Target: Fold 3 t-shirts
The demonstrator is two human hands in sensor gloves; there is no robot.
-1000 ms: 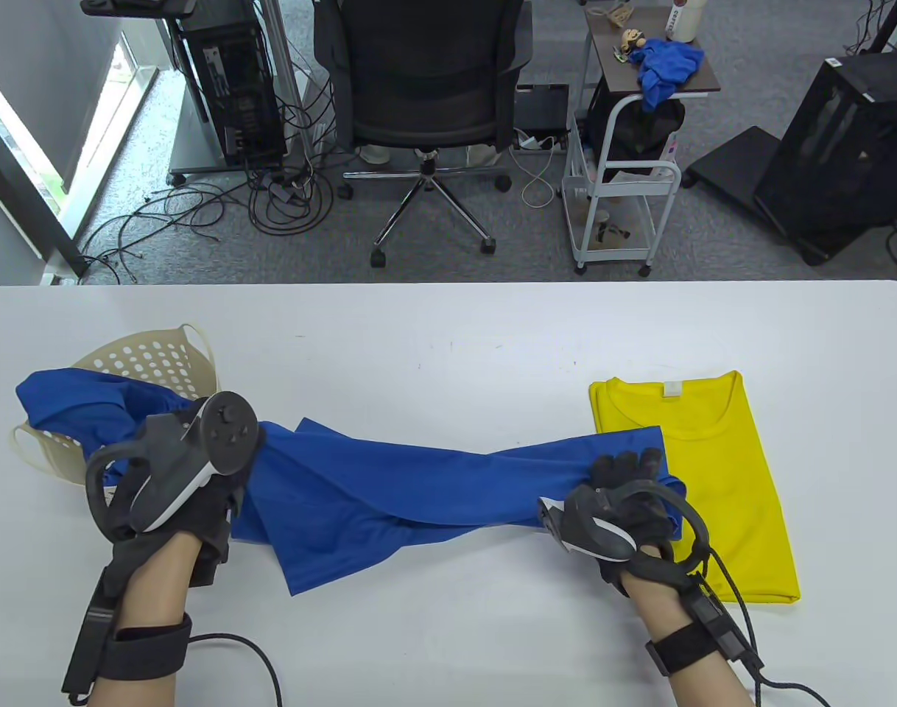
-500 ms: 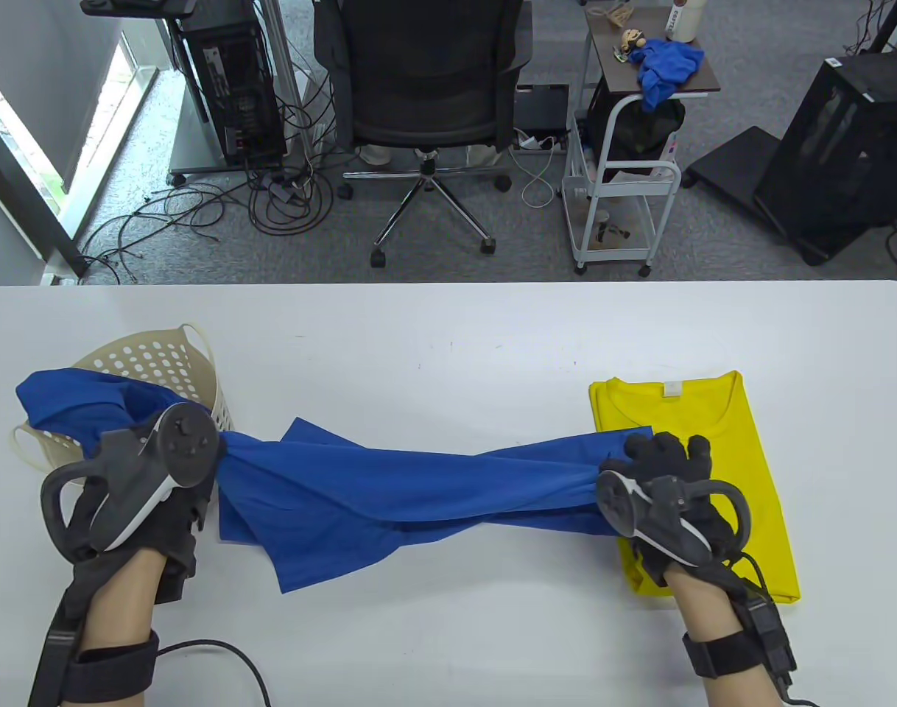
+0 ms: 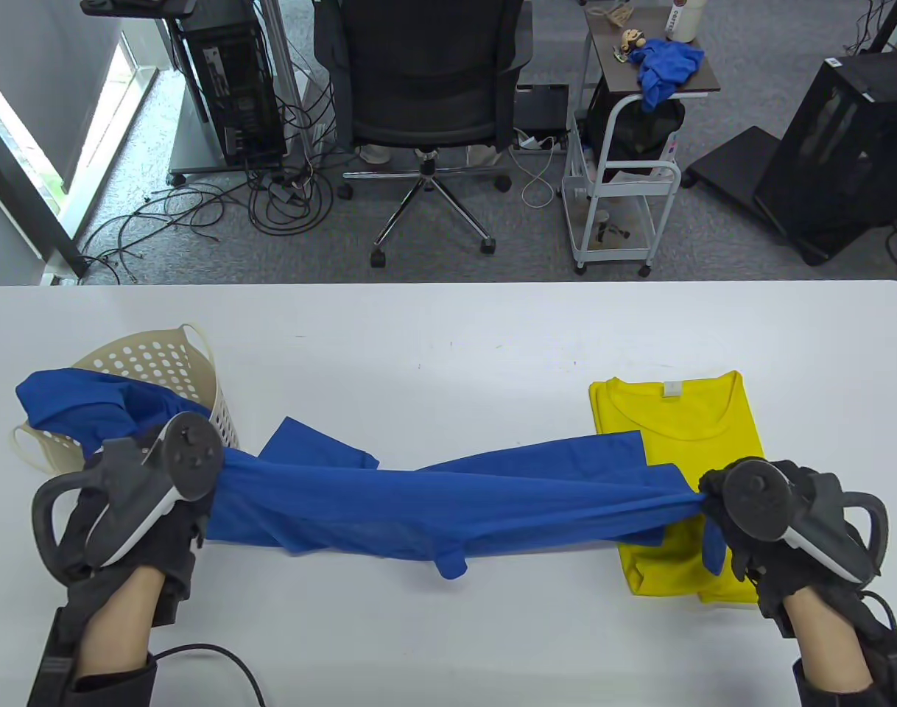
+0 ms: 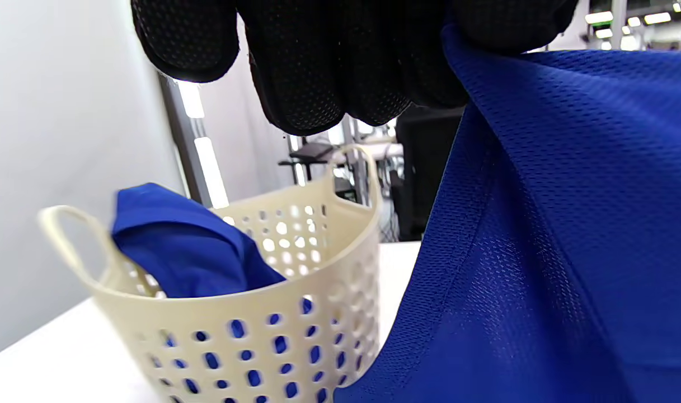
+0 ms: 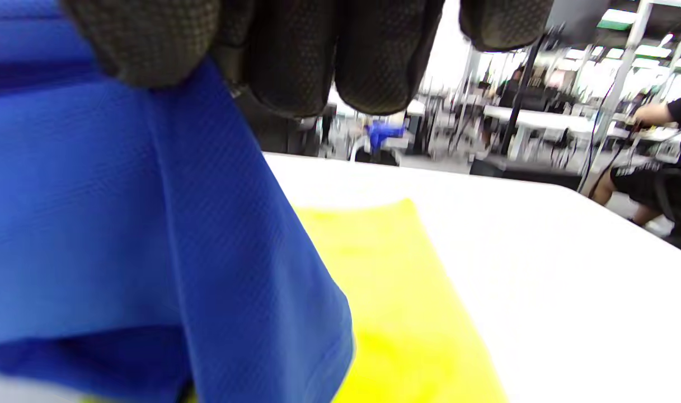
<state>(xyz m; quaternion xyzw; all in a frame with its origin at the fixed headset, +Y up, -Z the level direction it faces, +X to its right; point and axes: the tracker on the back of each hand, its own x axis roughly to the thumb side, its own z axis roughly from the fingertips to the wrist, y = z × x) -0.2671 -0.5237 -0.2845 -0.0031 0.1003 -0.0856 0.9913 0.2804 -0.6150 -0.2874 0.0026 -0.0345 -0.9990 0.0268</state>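
A blue t-shirt (image 3: 448, 501) hangs stretched between my two hands above the table. My left hand (image 3: 161, 508) grips its left end next to the basket; the cloth (image 4: 541, 224) shows under my closed fingers (image 4: 318, 61). My right hand (image 3: 743, 515) grips its right end over the folded yellow t-shirt (image 3: 699, 434); the blue cloth (image 5: 122, 212) hangs from my fingers (image 5: 295, 56) above the yellow shirt (image 5: 396, 291). Another blue t-shirt (image 3: 80, 412) lies bunched in the cream basket (image 3: 169, 361), also seen in the left wrist view (image 4: 189, 252).
The perforated basket (image 4: 273, 336) stands at the table's left. The white table (image 3: 448, 331) stretches behind the shirts. Beyond its far edge are an office chair (image 3: 426, 96), a white cart (image 3: 618, 213) and floor cables.
Both hands have moved apart, the right hand far to the right over the yellow shirt. The blue shirt has been pulled taut and lifted off the table.
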